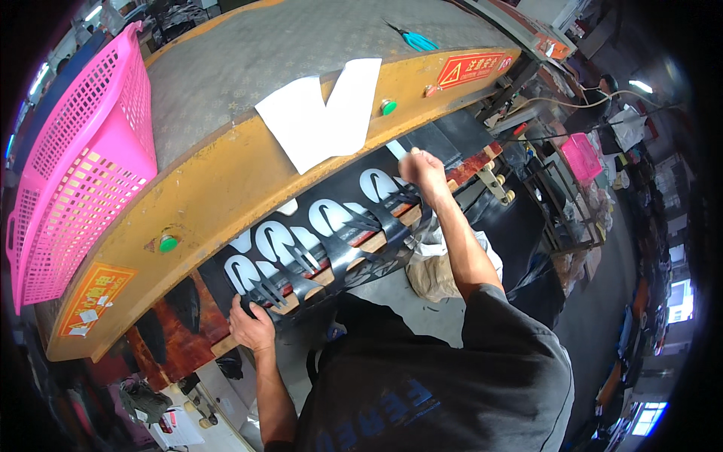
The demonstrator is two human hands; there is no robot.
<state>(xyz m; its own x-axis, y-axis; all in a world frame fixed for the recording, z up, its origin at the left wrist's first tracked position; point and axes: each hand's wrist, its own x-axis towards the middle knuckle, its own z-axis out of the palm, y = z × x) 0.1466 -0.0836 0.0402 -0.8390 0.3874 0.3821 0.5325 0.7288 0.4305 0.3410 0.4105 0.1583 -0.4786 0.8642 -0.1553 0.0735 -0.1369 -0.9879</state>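
A black sheet [348, 253] with rows of curved cut-out openings lies on the bed below the press beam. White shows through the openings, and narrow black strips hang over the near edge. My left hand [252, 328] grips the sheet's near left corner between thumb and fingers. Toward the sheet's far right end, my right hand [424, 169] is raised in a closed fist, slightly blurred. What it holds, if anything, is hidden. Just past its knuckles a pale strip [396, 150] lies on the black material.
The yellow press beam [218, 177] arches across the front, with green buttons and white paper pieces [316, 113]. On its top are a pink basket [90, 166] and teal-handled snips [416, 41]. A reddish board [177, 339] extends left. A pale sack [437, 275] stands below the sheet.
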